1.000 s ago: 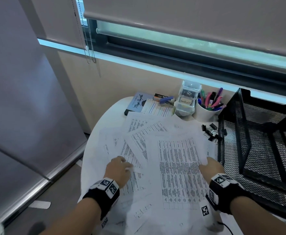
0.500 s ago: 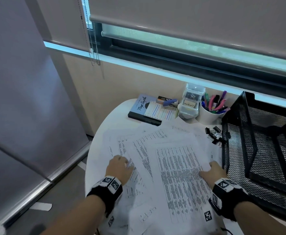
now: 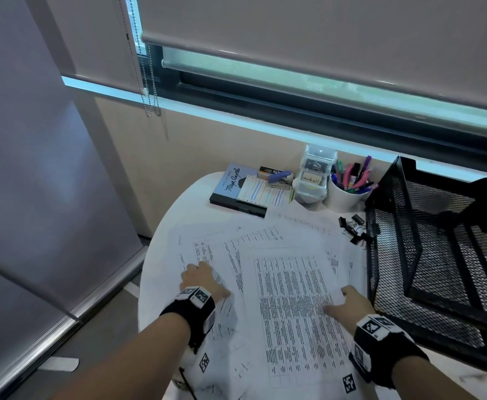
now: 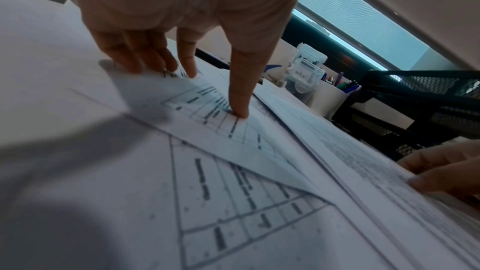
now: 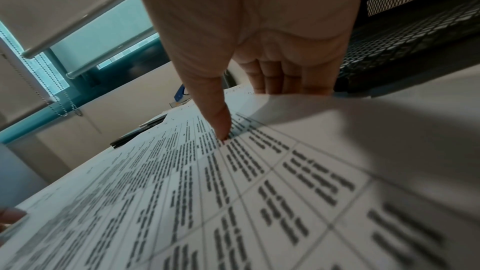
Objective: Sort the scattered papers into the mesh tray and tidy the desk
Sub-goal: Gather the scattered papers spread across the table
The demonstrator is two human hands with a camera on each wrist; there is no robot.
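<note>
The papers (image 3: pixel 279 269) lie spread over the round surface (image 3: pixel 161 255), just beside the black mesh tray (image 3: pixel 438 255) on the right. The left hand (image 3: pixel 201 281) presses flat on the left sheets with straight fingers. The right hand (image 3: pixel 349 304) pinches the right edge of the top sheet, thumb above and fingers under. To gather well, both hands should probably slide inward together, slowly, so no sheet folds or slips off the surface.
</note>
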